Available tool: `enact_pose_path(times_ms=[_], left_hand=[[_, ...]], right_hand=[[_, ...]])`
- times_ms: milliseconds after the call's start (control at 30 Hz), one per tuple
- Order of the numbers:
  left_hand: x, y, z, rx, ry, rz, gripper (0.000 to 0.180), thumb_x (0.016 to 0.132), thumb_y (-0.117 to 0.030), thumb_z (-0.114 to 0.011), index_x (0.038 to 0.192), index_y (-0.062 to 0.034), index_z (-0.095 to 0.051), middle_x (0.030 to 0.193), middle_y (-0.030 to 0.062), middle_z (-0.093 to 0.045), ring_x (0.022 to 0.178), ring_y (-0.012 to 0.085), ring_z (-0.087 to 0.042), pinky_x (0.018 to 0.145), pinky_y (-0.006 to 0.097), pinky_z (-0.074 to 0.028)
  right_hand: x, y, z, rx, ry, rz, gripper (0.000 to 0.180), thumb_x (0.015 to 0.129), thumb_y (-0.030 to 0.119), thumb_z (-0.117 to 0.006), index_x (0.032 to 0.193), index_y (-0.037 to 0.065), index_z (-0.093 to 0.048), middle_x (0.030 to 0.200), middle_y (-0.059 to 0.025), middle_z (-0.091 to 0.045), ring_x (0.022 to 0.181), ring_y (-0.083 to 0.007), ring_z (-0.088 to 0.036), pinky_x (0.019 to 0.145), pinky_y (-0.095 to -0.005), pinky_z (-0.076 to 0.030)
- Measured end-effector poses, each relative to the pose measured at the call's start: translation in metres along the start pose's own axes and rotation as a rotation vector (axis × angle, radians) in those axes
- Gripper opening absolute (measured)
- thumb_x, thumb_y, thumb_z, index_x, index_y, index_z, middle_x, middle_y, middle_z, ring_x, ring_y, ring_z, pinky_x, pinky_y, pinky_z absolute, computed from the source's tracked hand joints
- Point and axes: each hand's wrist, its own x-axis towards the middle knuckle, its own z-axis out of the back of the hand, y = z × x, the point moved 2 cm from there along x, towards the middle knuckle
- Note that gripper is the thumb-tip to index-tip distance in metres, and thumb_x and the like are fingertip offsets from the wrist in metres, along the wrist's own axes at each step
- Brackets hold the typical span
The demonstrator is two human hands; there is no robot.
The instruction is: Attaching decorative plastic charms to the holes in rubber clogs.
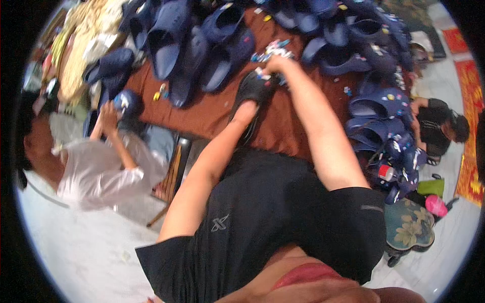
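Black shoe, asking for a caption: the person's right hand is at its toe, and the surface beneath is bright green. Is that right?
The colour is wrong: the head view shows the surface is reddish-brown, not green. The right hand is at the toe of the black shoe.

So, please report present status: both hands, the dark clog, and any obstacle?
Left hand appears tucked inside dark clog; right hand at its toe. Small coloured pieces heaped just beyond. Blue clogs crowd both sides, none clearly blocking.
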Motion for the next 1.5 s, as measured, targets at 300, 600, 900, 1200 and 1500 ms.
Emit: enact_pose_path(times_ms=[300, 600, 900, 1200, 1500], left_hand=[[-0.002, -0.007, 0.015, -0.142, -0.123, 0.034, 0.035, 0.089, -0.023, -0.046, 0.112, 0.0005, -0.059, 0.111, 0.0248, -0.06, 0.102, 0.0382, -0.058, 0.089, 0.045, -0.045], [-0.029, -0.026, 0.029, -0.263, -0.509, -0.199, 0.036, 0.087, -0.026, -0.05, 0.111, -0.001, -0.06, 0.11, 0.0231, -0.06, 0.101, 0.0366, -0.058, 0.089, 0.044, -0.045], [-0.035, -0.031, 0.034, -0.062, -0.171, -0.066, 0.03, 0.087, -0.018, -0.045, 0.089, 0.0046, -0.066, 0.091, 0.0272, -0.064, 0.084, 0.0386, -0.064, 0.079, 0.046, -0.051], [-0.048, -0.057, 0.066, -0.087, -0.159, -0.017, 0.029, 0.085, -0.017, -0.046, 0.095, 0.0017, -0.065, 0.098, 0.0255, -0.063, 0.091, 0.0377, -0.061, 0.084, 0.046, -0.048], [0.001, -0.073, 0.094, -0.15, -0.321, -0.244, 0.034, 0.084, -0.022, -0.048, 0.107, -0.0012, -0.062, 0.109, 0.0242, -0.06, 0.104, 0.0363, -0.056, 0.091, 0.046, -0.044]], right_hand=[[-0.013, 0.026, 0.026, -0.034, 0.217, -0.131, 0.056, 0.065, 0.039, -0.081, 0.108, 0.007, -0.067, 0.116, -0.007, -0.064, 0.105, -0.0239, -0.061, 0.086, -0.037, -0.05], [-0.024, -0.007, 0.001, 0.28, -0.02, -0.038, 0.058, 0.055, 0.049, -0.079, 0.086, 0.001, -0.071, 0.084, -0.016, -0.069, 0.077, -0.0244, -0.066, 0.072, -0.0349, -0.052], [-0.052, -0.037, -0.007, 0.505, -0.413, 0.063, 0.028, 0.073, 0.019, -0.068, 0.097, 0.005, -0.068, 0.091, -0.0099, -0.068, 0.079, -0.0192, -0.065, 0.073, -0.0321, -0.051], [-0.054, 0.001, -0.008, 0.225, -0.315, 0.501, 0.04, 0.071, 0.011, -0.067, 0.111, 0.012, -0.064, 0.102, -0.017, -0.06, 0.098, -0.0349, -0.057, 0.087, -0.0411, -0.046], [-0.061, -0.013, -0.014, 0.425, -0.462, 0.417, 0.028, 0.076, 0.006, -0.056, 0.103, 0.008, -0.066, 0.094, -0.0147, -0.065, 0.092, -0.0338, -0.06, 0.084, -0.0412, -0.048]])
